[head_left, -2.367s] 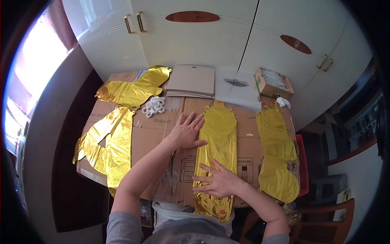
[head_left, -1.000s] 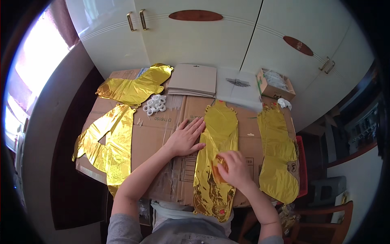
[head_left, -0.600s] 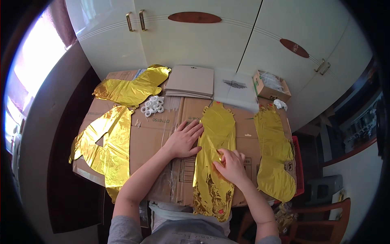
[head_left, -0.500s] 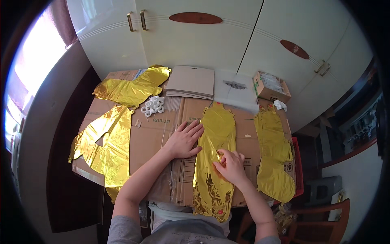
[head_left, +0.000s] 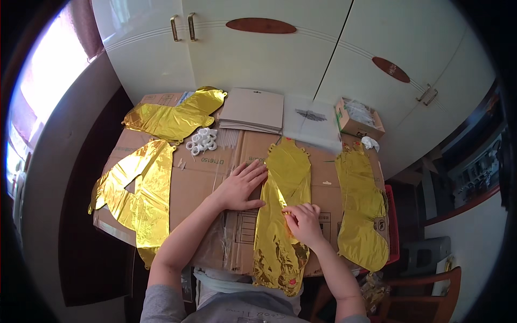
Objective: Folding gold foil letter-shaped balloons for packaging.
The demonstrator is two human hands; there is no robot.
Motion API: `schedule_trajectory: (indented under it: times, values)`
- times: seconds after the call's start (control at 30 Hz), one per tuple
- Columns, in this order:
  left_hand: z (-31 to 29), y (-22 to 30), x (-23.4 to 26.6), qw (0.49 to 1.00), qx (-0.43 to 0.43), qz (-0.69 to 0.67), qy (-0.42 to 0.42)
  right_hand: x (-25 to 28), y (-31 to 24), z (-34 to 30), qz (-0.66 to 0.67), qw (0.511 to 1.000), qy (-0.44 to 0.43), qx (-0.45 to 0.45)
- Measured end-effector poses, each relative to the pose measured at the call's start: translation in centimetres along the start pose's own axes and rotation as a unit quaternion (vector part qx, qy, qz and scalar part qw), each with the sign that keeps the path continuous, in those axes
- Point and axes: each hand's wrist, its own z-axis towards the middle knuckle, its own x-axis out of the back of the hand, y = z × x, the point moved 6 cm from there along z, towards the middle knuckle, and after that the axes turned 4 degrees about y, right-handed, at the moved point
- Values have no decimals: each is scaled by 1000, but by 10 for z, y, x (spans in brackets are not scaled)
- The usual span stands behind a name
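A flat gold foil balloon (head_left: 288, 161) lies lengthwise in front of me, its near end hanging over the cardboard edge. My left hand (head_left: 242, 185) rests flat, fingers spread, on the cardboard with its fingertips at the balloon's left edge. Over the balloon's right middle, my right hand (head_left: 302, 222) is closed, thumb and bent forefinger pinching the foil where it creases. To the right lies a foot-shaped gold foil balloon (head_left: 358, 199). At the left are an open-looped gold balloon (head_left: 153, 199) and, farther back, a bent gold balloon (head_left: 172, 118).
Cardboard sheeting (head_left: 204, 183) covers the table. Along the back are white tape rings (head_left: 202, 141), stacked grey-brown cards (head_left: 252, 110), thin dark pieces on a clear sheet (head_left: 311, 115) and an open box (head_left: 360, 119) of clear plastic. White cabinets (head_left: 258, 59) stand behind; a wooden chair (head_left: 452, 290) is right.
My right hand has shifted slightly left and down with the foil, and the creases around it have changed. The left hand stays flat in nearly the same place.
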Motion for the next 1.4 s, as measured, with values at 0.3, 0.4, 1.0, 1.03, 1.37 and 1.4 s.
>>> schedule_trajectory:
  times: [0.3,0.4,1.0,1.03,1.37,1.4]
  values:
    - [-7,-1,-4,998,-6,3,-65,1,-1,0,-4,1000,-7,-2]
    - [-7,0,-3,998,-13,10,-57,1,-1,0,-4,1000,-4,0]
    - [-5,-1,-11,997,-1,61,-54,0,1,-1,0,1000,-4,4]
    - [-4,1,-9,996,1,59,-63,0,1,-1,0,1000,-4,3]
    - [-5,8,0,993,18,48,-103,-1,-1,0,-10,1000,-7,15]
    - [-4,11,0,991,24,56,-116,0,-1,0,-13,1000,-6,18]
